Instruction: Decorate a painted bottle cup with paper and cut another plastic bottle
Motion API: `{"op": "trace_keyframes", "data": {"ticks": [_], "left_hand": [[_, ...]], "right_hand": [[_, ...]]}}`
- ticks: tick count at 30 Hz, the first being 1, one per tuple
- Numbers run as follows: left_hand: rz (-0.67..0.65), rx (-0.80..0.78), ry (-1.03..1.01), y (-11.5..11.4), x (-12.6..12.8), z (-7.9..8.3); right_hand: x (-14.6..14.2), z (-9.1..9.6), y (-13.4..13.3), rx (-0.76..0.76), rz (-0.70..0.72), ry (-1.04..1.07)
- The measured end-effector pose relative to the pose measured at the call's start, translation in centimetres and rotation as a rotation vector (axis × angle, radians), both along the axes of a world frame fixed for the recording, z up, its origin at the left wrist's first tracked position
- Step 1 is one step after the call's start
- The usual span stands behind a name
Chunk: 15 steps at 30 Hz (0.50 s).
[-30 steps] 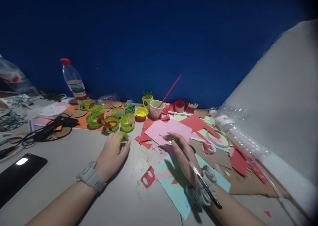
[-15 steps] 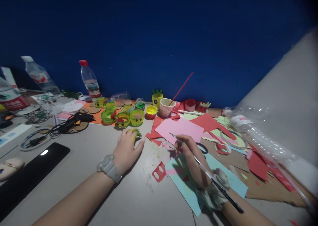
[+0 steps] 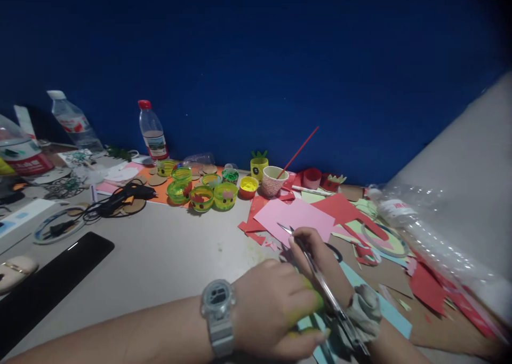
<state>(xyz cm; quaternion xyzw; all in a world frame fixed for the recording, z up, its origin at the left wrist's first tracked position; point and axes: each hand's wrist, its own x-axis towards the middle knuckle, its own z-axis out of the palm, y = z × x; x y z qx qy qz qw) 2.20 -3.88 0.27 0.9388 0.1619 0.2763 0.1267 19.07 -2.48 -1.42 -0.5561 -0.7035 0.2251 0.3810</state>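
My right hand [image 3: 318, 254] grips a pen [image 3: 326, 286] with a clear barrel and pointed metal tip, slanting over a pink paper sheet [image 3: 294, 220]. Low in the middle, my left hand [image 3: 272, 310], with a grey watch on its wrist, reaches across toward the pen's lower part. Its thumb and forefinger are apart, with yellow-green colour on the fingers. A light-blue paper sheet [image 3: 394, 321] lies beneath both hands, mostly covered. Behind my right hand shows a dark scissors-like loop [image 3: 335, 252].
Several yellow-green cups [image 3: 224, 197] with small faces stand at the back, beside a pale cup [image 3: 273, 181] holding a red stick. Red paper [image 3: 340, 209] and scraps spread to the right, near a plastic bottle [image 3: 424, 246]. Black cables [image 3: 120, 199] and a dark slab [image 3: 60, 284] lie left.
My left hand has moved right and toward me, from the bare tabletop to beside the pen, and now covers the red cut-out. My right hand still holds the pen. The view has shifted slightly.
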Motion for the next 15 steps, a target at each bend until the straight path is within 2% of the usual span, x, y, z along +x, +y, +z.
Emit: {"op": "trace_keyframes", "data": {"ticks": [2, 4, 7, 11, 15], "left_hand": [[-0.093, 0.078, -0.047, 1.0, 1.1, -0.7], [-0.106, 0.093, -0.102, 2.1, 1.6, -1.2], [-0.143, 0.088, -0.191, 3.0, 1.4, -1.6], [-0.125, 0.014, -0.286, 3.4, 0.8, -1.6], [-0.071, -0.065, -0.278, 3.7, 0.6, -2.0]], "right_hand": [[0.9, 0.8, 0.6, 0.021, 0.038, -0.173], [2.6, 1.6, 1.4, 0.138, 0.113, -0.435], [6.2, 2.3, 2.8, 0.25, 0.194, -0.687], [10.7, 2.7, 4.3, 0.242, 0.201, -0.984], [12.6, 2.8, 5.3, 0.16, 0.187, -1.092]]}}
